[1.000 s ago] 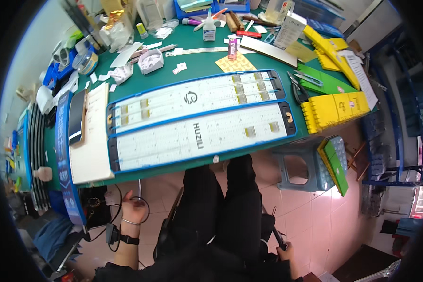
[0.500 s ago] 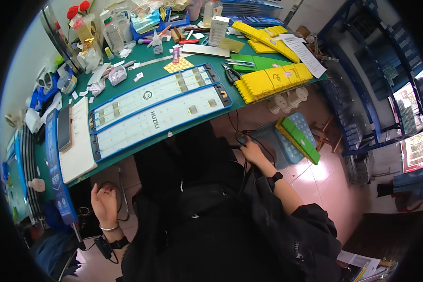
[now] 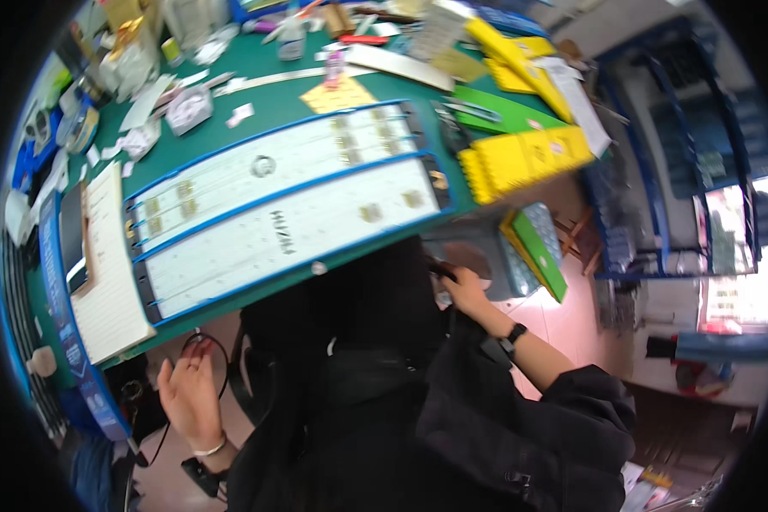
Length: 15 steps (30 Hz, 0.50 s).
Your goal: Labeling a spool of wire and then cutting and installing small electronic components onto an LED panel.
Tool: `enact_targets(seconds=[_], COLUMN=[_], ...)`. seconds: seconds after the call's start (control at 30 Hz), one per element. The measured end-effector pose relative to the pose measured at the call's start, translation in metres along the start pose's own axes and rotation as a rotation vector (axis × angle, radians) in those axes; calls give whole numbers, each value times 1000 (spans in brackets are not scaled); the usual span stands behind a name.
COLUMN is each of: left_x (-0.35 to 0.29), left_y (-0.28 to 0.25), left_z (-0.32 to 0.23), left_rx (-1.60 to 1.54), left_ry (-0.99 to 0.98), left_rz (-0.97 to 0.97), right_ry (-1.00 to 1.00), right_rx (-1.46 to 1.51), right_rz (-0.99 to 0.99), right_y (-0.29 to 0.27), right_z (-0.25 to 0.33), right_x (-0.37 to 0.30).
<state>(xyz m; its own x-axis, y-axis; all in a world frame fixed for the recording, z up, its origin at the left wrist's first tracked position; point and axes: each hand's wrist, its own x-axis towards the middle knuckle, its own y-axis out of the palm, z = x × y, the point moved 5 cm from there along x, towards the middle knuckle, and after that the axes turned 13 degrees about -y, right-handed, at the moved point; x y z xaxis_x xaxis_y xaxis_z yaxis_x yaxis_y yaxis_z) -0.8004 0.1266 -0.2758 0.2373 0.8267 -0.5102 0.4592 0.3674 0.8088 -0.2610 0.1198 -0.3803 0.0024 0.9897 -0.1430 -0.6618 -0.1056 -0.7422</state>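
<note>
My left hand [image 3: 192, 394] hangs below the table's front edge at the lower left, fingers spread and holding nothing. A thin dark cable loops beside it. At the right, below the edge, my right hand [image 3: 470, 295] is closed round a dark object [image 3: 438, 266], mostly hidden and blurred, so I cannot make out its kind. Above, on the green table, two long white panels with blue rims lie side by side, a far panel [image 3: 290, 162] and a near panel [image 3: 316, 226]. Yellowish square patches show on both. Neither hand touches them.
An open notebook [image 3: 115, 282] with a dark phone [image 3: 74, 239] lies at the left. Yellow notched strips [image 3: 533, 158], green sheets [image 3: 516, 118] and pliers [image 3: 450, 128] are at the right. Below stands a blue stool [image 3: 538, 229] bearing a green strip [image 3: 540, 256]. Blue shelving [image 3: 657, 171] rises beyond.
The view has shifted closer to the table, so the panels look larger. My left hand has turned, with its fingers nearer the table edge. My right hand stays low at the right, still closed.
</note>
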Motion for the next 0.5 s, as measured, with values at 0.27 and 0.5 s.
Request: enact_targets(seconds=[0.27,0.5], left_x=[3,-21], left_y=[4,16], left_z=[-12,-30], left_rx=[-92,863], left_ry=[5,300], left_rz=[-74,-694], right_ry=[-142,334], right_rx=[25,245], right_rz=[-38,98], right_y=[8,6], right_z=[-26,-17], right_x=[-5,2])
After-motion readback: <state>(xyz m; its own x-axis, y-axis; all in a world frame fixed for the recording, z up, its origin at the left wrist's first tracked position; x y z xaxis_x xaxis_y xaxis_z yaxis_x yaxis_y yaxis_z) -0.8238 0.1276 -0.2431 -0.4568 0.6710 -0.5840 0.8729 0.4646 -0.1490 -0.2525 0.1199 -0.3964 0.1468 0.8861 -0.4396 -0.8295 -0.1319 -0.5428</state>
